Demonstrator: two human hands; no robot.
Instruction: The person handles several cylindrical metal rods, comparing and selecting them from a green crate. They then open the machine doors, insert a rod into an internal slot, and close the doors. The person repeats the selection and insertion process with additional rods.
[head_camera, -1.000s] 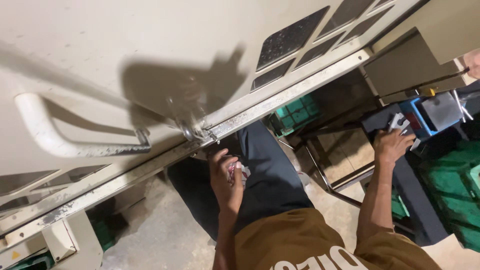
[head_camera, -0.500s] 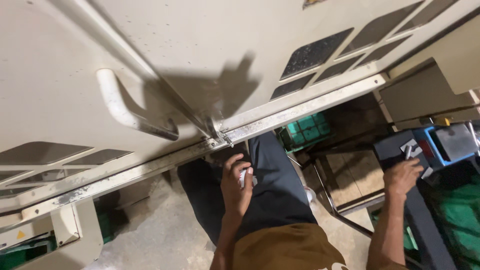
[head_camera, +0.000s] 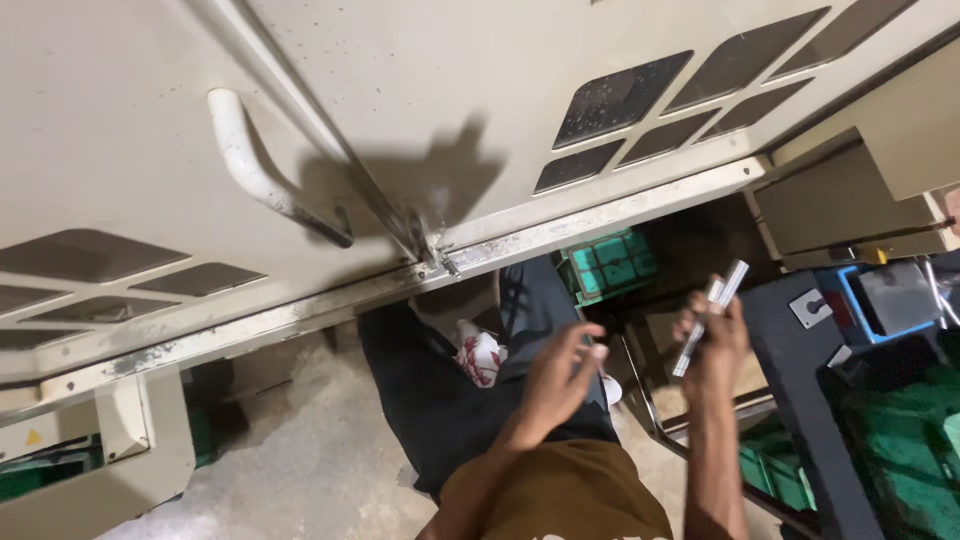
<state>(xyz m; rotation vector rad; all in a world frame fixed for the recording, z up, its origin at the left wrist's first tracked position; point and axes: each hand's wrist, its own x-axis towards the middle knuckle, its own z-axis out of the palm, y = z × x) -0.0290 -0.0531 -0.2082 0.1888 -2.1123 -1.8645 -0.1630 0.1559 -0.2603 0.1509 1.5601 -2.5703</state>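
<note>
My right hand (head_camera: 716, 345) is shut on a thin flat metal strip (head_camera: 712, 312), held upright and tilted in front of my dark trouser leg. My left hand (head_camera: 560, 382) hovers just left of it with the fingers spread and pointing toward the strip; it is blurred and nothing shows in it. Both hands are below the bottom rail (head_camera: 560, 232) of a large beige machine door (head_camera: 420, 90). My brown shirt fills the bottom edge.
The beige door carries a curved white handle (head_camera: 262, 172) and dark vent panels (head_camera: 620, 98). A green crate (head_camera: 610, 265) sits under the rail. A black stand (head_camera: 800, 400) with a blue box (head_camera: 885, 300) is at the right. A white and red shoe (head_camera: 481, 357) rests on the concrete floor (head_camera: 300, 470).
My right hand left the black stand and came up toward the middle holding the metal strip. My left hand dropped from the rail, and its fingers opened out. The view shifted right.
</note>
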